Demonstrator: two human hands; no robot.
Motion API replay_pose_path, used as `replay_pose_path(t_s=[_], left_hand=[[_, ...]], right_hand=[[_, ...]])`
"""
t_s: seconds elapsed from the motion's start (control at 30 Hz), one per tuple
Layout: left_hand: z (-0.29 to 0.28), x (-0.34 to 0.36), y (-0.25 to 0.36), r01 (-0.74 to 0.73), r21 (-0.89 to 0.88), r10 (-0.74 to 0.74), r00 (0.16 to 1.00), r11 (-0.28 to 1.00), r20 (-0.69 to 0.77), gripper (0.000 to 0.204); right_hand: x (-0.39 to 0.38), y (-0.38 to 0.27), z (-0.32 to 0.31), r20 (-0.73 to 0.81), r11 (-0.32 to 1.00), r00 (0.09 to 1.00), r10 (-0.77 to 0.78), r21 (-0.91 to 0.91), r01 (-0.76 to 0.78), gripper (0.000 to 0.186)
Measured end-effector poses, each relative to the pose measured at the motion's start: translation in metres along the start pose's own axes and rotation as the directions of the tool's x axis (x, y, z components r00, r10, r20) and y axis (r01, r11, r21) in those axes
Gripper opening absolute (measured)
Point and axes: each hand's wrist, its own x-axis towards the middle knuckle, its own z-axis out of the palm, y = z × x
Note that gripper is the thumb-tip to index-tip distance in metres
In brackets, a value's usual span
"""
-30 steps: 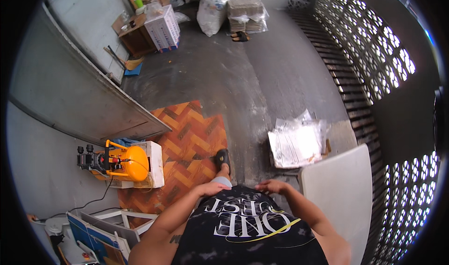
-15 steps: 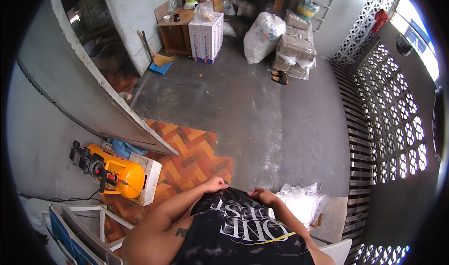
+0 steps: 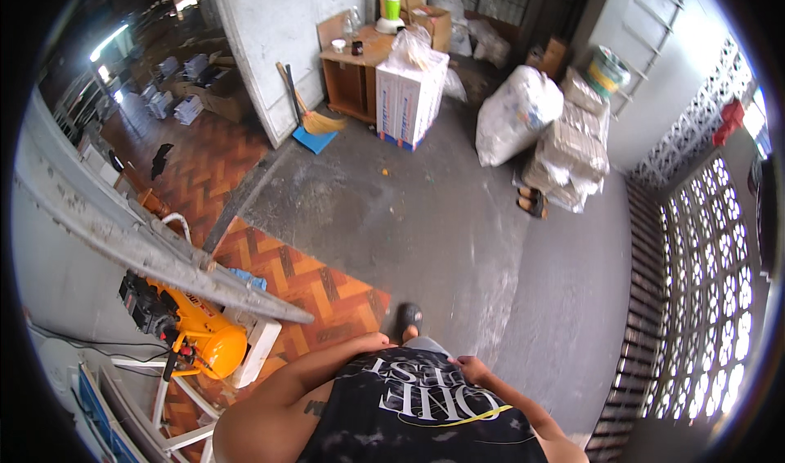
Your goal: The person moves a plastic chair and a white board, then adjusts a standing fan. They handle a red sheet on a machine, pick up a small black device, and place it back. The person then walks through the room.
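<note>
The black sleeveless shirt (image 3: 433, 389) I wear has large white lettering and a thin yellow strand lying across it. My left hand (image 3: 376, 343) is closed at the left end of its lower hem, fingers partly hidden. At the right end my right hand (image 3: 469, 369) pinches the same hem with curled fingers. Between the hands shows a strip of grey shorts (image 3: 427, 345). One foot in a dark clog (image 3: 409, 316) is forward on the floor.
An orange air compressor (image 3: 217, 344) stands left beside a door panel edge (image 3: 188, 258). Ahead are a broom (image 3: 319, 122), blue dustpan (image 3: 314, 140), white carton (image 3: 406, 103), wooden cabinet (image 3: 350, 87), stuffed white sack (image 3: 519, 115), wrapped bundles (image 3: 572, 148) and sandals (image 3: 531, 202). Patterned breeze-block wall (image 3: 707, 275) lines the right.
My view has moved forward and turned left, showing more of the room beyond the door. A foot has come into sight. The hem is less stretched, and the white papers at right are out of view.
</note>
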Motion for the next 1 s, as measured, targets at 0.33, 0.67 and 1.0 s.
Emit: replay_pose_path(t_s=[0.33,0.67,1.0], left_hand=[[-0.166,-0.027,-0.042,0.197,-0.674,-0.378,0.916,0.712,-0.132,0.046],[-0.139,-0.103,-0.132,-0.012,-0.961,-0.258,0.964,-0.277,0.063,0.028],[-0.303,-0.093,-0.202,-0.172,-0.976,-0.384,0.917,-0.137,-0.108,0.021]], right_hand=[[0.266,-0.144,-0.123,0.457,0.979,0.889,-0.005,-0.179,0.097,0.062],[0.451,-0.232,-0.138,0.602,0.886,0.761,-0.242,-0.183,0.427,0.032],[0.554,-0.517,-0.191,0.478,0.946,0.878,0.028,-0.296,0.131,0.032]])
